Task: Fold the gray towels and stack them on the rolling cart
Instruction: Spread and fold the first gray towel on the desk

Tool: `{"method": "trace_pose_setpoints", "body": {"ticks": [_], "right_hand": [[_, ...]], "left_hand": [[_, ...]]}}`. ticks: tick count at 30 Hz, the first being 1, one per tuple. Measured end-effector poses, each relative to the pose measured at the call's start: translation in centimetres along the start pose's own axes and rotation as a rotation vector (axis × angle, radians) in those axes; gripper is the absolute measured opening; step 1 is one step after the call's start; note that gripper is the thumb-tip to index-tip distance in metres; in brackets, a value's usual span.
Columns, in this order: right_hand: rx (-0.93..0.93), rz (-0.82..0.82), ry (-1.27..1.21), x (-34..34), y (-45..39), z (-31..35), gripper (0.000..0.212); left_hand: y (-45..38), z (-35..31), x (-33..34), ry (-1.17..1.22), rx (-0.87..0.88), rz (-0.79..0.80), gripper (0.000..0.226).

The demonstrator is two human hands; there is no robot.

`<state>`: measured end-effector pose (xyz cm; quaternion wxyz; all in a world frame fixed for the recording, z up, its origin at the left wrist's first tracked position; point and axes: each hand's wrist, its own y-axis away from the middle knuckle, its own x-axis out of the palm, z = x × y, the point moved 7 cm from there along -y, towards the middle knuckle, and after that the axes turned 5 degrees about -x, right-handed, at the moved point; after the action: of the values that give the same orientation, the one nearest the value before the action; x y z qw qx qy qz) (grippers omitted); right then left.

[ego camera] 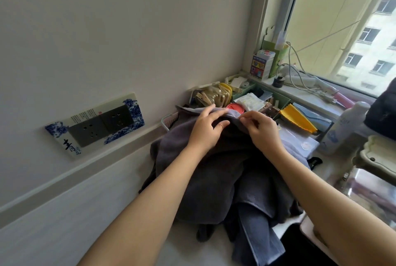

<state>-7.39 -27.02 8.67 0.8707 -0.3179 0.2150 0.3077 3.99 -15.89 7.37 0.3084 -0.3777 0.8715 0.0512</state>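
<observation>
A heap of gray towels (214, 175) lies in front of me, draped over the rolling cart, of which only a white rim (166, 122) shows at the heap's far left. Both hands work the far edge of the top towel. My left hand (206, 127) has its fingers laid over that edge with the thumb under it. My right hand (260, 128) pinches the same edge between thumb and fingertips, just to the right. A lighter gray-blue towel (257, 238) hangs down at the front.
Just beyond the towels stands a green organiser (282, 99) with clothespins, a red lid and papers. A white bottle (342, 128) and yellow folder (297, 118) stand right. The window sill (304, 92) holds cables. A wall with a socket plate (96, 125) is left.
</observation>
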Motion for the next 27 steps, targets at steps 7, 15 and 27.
{"method": "trace_pose_setpoints", "body": {"ticks": [7, 15, 27], "right_hand": [[-0.069, 0.094, 0.06, -4.0, -1.0, 2.8, 0.01], [-0.097, 0.356, 0.079, -3.0, -2.2, 7.4, 0.018], [-0.233, 0.464, -0.366, 6.8, -0.1, 23.5, 0.021]], "left_hand": [[-1.1, -2.9, -2.5, -0.084, -0.003, 0.018, 0.007], [1.0, -7.0, -11.6, -0.007, 0.052, -0.2, 0.015], [14.4, -0.9, -31.4, -0.103, -0.183, -0.601, 0.018]]}}
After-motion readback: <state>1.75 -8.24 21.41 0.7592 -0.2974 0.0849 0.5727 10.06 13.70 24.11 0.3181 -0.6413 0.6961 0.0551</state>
